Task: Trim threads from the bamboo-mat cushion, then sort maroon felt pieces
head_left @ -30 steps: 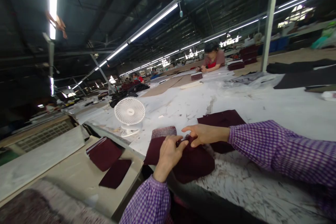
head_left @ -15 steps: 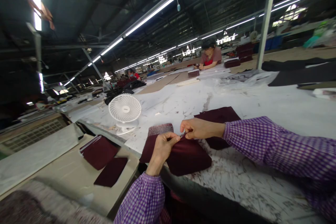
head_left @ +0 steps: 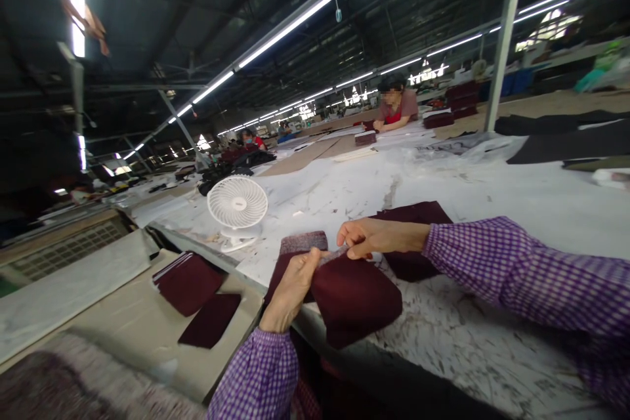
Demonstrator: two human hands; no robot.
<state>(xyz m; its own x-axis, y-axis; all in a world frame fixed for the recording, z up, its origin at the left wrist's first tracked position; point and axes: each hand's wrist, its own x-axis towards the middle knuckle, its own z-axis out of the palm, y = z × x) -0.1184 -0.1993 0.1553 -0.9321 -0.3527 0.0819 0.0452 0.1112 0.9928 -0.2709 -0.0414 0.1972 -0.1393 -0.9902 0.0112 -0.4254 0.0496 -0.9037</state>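
Note:
A dark maroon fabric piece hangs from both hands over the front edge of the white table. My left hand pinches its upper left corner between thumb and fingers. At its top edge, my right hand grips the cloth with thumb and bent fingers. A greyish strip shows along the edge between the hands. Behind my left hand lies a maroon piece with a speckled grey-pink piece at its top. Another maroon stack rests partly behind my right hand.
A white fan stands on the white table. To the left, a beige surface holds maroon pieces and a single panel. A person leans on the table's far side. A metal post rises at right.
My left hand has moved slightly left and toward me, its thumb now raised. The hands are farther apart, and the held maroon piece is lifted, with its lower edge hanging nearer to me.

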